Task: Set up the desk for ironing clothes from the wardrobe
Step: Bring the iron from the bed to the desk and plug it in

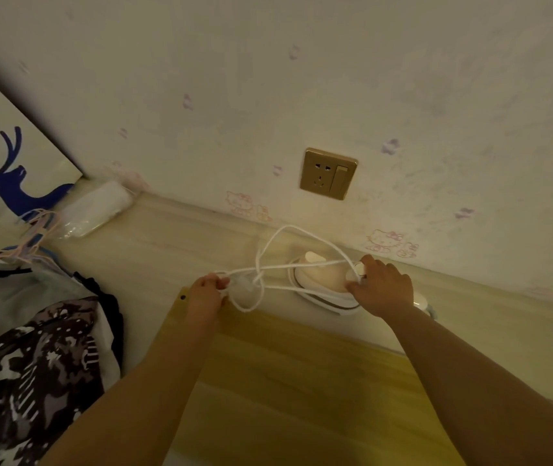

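A yellow wooden board (302, 381) is lying nearest on the pale tabletop (167, 237), patterned clothes (33, 348) spilling off-frame. Beyond, the left hand (205, 292) is pinching a looped white cord (278, 264), the right hand (381, 285) gripping a white iron (322, 280) at the far edge, its rear hidden. A gold wall socket (328, 173) is sitting above.

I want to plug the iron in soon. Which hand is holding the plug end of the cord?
The left hand seems to hold the plug end of the white cord; the right hand grips the iron.
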